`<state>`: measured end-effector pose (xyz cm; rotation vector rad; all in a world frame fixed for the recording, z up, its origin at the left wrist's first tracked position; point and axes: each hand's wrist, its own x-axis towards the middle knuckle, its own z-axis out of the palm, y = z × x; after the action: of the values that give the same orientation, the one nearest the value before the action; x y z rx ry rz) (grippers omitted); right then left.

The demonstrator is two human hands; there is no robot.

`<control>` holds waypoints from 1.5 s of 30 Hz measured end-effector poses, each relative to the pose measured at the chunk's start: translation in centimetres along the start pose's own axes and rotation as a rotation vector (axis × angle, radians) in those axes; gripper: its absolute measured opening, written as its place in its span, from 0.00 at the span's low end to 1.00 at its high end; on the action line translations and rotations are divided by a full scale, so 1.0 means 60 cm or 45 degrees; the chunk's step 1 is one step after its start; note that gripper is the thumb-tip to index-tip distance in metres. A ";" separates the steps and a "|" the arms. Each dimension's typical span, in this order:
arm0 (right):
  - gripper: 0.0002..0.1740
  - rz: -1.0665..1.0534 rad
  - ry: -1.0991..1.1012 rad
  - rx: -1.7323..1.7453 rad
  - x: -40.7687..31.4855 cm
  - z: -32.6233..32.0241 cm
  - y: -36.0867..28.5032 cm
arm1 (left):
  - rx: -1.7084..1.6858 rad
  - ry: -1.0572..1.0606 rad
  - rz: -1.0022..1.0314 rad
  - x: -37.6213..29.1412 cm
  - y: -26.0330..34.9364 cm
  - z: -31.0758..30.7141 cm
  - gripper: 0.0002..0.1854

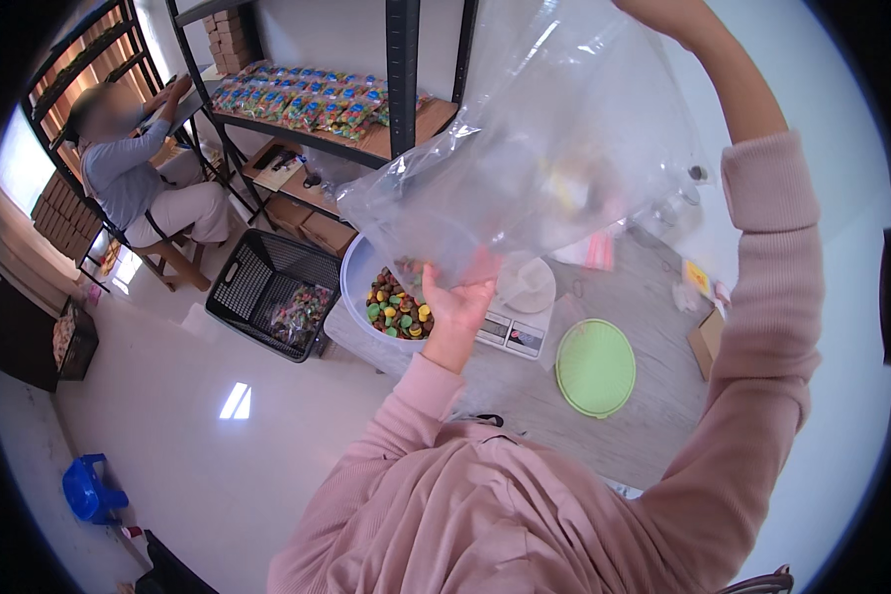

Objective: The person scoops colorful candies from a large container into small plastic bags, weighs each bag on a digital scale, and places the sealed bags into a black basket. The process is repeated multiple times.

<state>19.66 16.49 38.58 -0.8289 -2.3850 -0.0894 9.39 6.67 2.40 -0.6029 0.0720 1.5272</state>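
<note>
A large clear plastic bag (564, 134) is stretched up over the table, its lower end over a white round tub (350, 286). My left hand (460, 301) supports the lower part of the bag from beneath, palm up, at the tub's right side. Raised to the top edge of the picture, my right hand (653, 11) is at the bag's upper end; its fingers are cut off from view. Brown, green and yellow candies (397, 308) lie in the tub. Right of the tub stands a white kitchen scale (516, 334) with a pale round dish on it.
A green round lid (596, 367) lies on the grey table (638, 438). Left of the tub, a black plastic crate (226, 297) holds small filled bags. A metal shelf (403, 82) bears rows of packed candy bags (304, 100). A seated person (130, 171) works at the far left.
</note>
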 end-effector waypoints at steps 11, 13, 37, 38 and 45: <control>0.16 0.162 0.114 0.029 -0.105 -0.039 0.057 | 0.517 -0.260 -0.445 -0.118 -0.003 0.022 0.32; 0.15 0.181 0.087 -0.010 -0.108 -0.026 0.045 | 0.656 -0.376 -0.459 -0.168 -0.001 0.035 0.35; 0.15 0.107 -0.012 -0.366 -0.021 0.060 -0.020 | 2.273 -1.645 2.223 -0.152 -0.124 0.160 0.21; 0.16 0.117 -0.035 -0.378 -0.024 0.057 -0.020 | 2.234 -1.681 2.072 -0.153 -0.116 0.143 0.21; 0.16 0.475 -0.112 -0.217 -0.116 -0.031 0.008 | 1.494 -1.309 -0.553 -0.099 -0.085 -0.044 0.47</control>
<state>25.23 12.61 36.09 -1.3693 -2.2825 -0.1086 14.63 0.55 4.24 1.0426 0.0305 0.9671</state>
